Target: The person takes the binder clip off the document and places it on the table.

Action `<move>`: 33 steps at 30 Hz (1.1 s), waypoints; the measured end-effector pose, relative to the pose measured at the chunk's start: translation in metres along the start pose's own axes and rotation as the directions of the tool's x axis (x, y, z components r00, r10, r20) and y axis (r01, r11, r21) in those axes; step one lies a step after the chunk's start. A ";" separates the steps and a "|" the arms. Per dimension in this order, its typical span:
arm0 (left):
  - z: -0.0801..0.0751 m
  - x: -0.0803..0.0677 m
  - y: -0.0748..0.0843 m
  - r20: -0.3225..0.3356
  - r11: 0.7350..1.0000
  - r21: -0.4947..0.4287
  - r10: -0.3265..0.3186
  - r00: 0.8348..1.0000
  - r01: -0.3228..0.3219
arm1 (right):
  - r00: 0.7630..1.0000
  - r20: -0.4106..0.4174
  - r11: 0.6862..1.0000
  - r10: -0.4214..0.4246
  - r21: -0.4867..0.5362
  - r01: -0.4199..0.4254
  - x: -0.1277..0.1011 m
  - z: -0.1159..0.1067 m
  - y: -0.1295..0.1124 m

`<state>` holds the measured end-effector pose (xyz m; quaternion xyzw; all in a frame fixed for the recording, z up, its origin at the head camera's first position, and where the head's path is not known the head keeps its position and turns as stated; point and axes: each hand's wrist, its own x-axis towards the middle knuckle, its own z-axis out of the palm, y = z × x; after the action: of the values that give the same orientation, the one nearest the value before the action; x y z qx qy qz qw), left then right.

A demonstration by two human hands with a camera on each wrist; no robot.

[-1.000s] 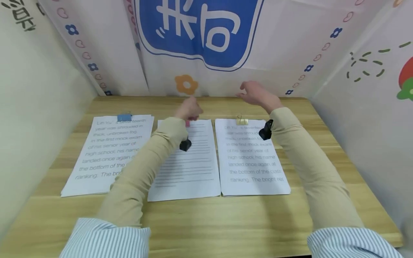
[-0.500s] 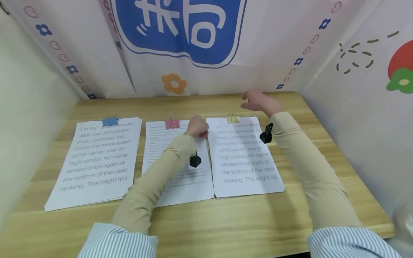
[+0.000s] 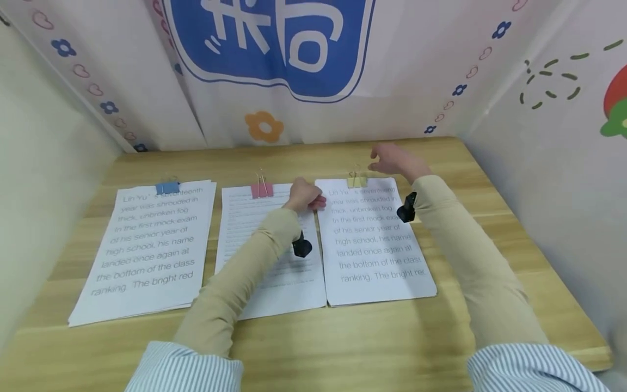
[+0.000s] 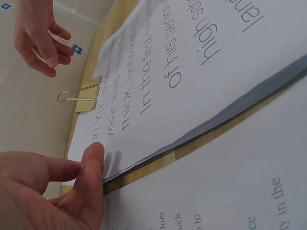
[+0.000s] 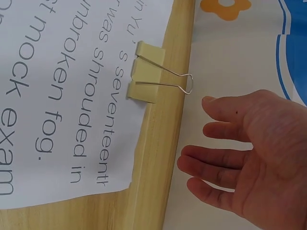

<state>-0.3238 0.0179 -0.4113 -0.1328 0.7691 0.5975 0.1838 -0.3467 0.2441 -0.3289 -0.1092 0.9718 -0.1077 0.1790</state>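
Observation:
Three paper stacks lie side by side on the wooden table [image 3: 343,337]. My left hand [image 3: 306,196] rests on the middle stack [image 3: 240,223] near its top right corner. One fingertip [image 4: 93,155] touches the left edge of the right stack [image 3: 377,245] and holds nothing. That stack [image 4: 192,72] carries a yellow binder clip [image 3: 357,180] at its top edge. My right hand [image 3: 394,160] hovers just beyond the yellow clip [image 5: 146,72], fingers spread and relaxed [image 5: 211,129], touching nothing. The right hand [image 4: 41,38] also shows behind the clip [image 4: 86,98].
A pink clip [image 3: 262,190] holds the middle stack and a blue clip [image 3: 167,188] holds the left stack [image 3: 152,245]. Printed fabric walls [image 3: 274,65] close in the table at the back and on both sides. Bare wood runs along the front edge.
My left hand has moved right and nearer, from the pink clip to the gap beside the right stack. My right hand has dropped toward the yellow clip.

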 end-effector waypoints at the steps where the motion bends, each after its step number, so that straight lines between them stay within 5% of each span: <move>1: 0.002 0.001 -0.004 0.007 1.000 -0.015 -0.008 1.000 0.008 | 1.000 0.004 1.000 0.000 -0.004 0.000 0.001 0.003 0.002; 8: 0.009 -0.005 -0.020 0.033 1.000 0.001 0.020 0.999 -0.020 | 1.000 -0.004 0.999 -0.020 0.025 0.020 0.007 0.022 0.007; 16: 0.011 -0.011 -0.020 -0.019 0.993 0.059 0.099 0.995 -0.098 | 0.996 -0.026 0.981 -0.089 0.169 0.092 0.012 0.010 0.009; 25: 0.010 -0.020 -0.020 -0.053 0.985 -0.006 0.174 0.983 -0.174 | 0.995 0.079 0.950 -0.059 0.311 0.031 0.014 0.000 0.013; 33: 0.011 -0.023 -0.018 -0.064 0.982 -0.014 0.186 0.980 -0.187 | 0.979 0.160 0.913 -0.128 0.404 0.053 0.020 0.004 0.015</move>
<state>-0.2943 0.0237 -0.4195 -0.0804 0.7775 0.6154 0.1016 -0.3662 0.2529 -0.3432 -0.1252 0.9028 -0.3006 0.2809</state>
